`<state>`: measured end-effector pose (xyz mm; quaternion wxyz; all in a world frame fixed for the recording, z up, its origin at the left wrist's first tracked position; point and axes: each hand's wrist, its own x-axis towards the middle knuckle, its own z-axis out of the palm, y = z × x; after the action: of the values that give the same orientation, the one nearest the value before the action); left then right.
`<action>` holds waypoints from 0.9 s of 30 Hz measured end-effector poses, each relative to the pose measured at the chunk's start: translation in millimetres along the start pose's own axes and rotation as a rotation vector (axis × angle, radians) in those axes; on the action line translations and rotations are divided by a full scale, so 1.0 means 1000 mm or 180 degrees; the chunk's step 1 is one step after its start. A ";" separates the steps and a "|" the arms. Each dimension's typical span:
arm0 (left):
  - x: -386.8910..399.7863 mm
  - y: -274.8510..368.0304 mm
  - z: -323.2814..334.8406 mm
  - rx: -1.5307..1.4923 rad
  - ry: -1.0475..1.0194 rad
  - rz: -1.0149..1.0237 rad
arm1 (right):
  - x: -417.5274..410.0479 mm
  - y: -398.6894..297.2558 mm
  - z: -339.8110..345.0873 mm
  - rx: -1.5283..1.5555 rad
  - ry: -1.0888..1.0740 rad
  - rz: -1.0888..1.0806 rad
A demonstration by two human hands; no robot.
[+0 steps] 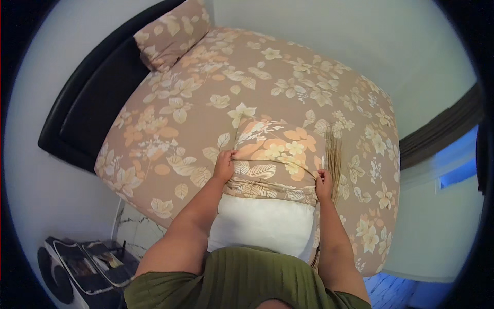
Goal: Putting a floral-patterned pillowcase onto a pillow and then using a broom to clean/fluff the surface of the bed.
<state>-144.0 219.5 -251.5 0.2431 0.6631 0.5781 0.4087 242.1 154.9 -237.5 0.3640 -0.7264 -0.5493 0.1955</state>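
A white pillow (264, 222) lies at the bed's near side, its far part inside a floral pillowcase (285, 146). The case is bunched in folds across the pillow's middle, and the pillow's near part is bare against my green top. My left hand (225, 165) grips the case at its left edge, fingertips pinching the fabric. On the opposite edge, my right hand (324, 184) pinches the case in the same way. A bundle of thin straw-like bristles (334, 166), perhaps a broom, lies just right of the case and partly behind my right hand.
A floral fitted sheet (208, 89) covers the mattress. Another pillow in a matching case (173, 34) rests by the black headboard (100, 92). Bottom left, a black bag or organiser (88, 266) stands near the marble-patterned floor (139, 228). A dark curtain (440, 123) hangs at the right.
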 end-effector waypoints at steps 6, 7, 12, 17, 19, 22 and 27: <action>-0.007 -0.015 -0.008 -0.0261 -0.0055 -0.0186 | -0.023 0.034 -0.002 0.0107 0.0526 -0.0184; -0.004 -0.016 -0.007 -0.0255 -0.0059 -0.0193 | -0.022 0.038 -0.001 0.0108 0.0648 0.0043; 0.025 -0.003 0.002 -0.0831 -0.0372 -0.1206 | 0.003 0.055 0.004 0.1062 0.0729 0.0582; 0.017 -0.027 0.014 -0.0944 -0.0117 -0.0312 | 0.015 0.050 0.013 0.1705 0.0560 0.0800; 0.014 -0.023 0.013 -0.1006 -0.0059 -0.0395 | 0.014 0.058 0.016 0.1810 0.0660 0.0742; 0.013 -0.021 0.009 -0.0415 -0.0326 -0.0730 | 0.016 0.063 0.017 0.1829 0.0709 0.0692; 0.013 -0.016 0.007 -0.1297 0.0253 -0.1269 | 0.010 0.040 0.010 0.1771 0.0640 0.0669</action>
<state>-147.3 236.8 -264.2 0.4240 0.4573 0.6121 0.4863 265.0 162.2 -272.5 0.5791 -0.6673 -0.3578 0.3021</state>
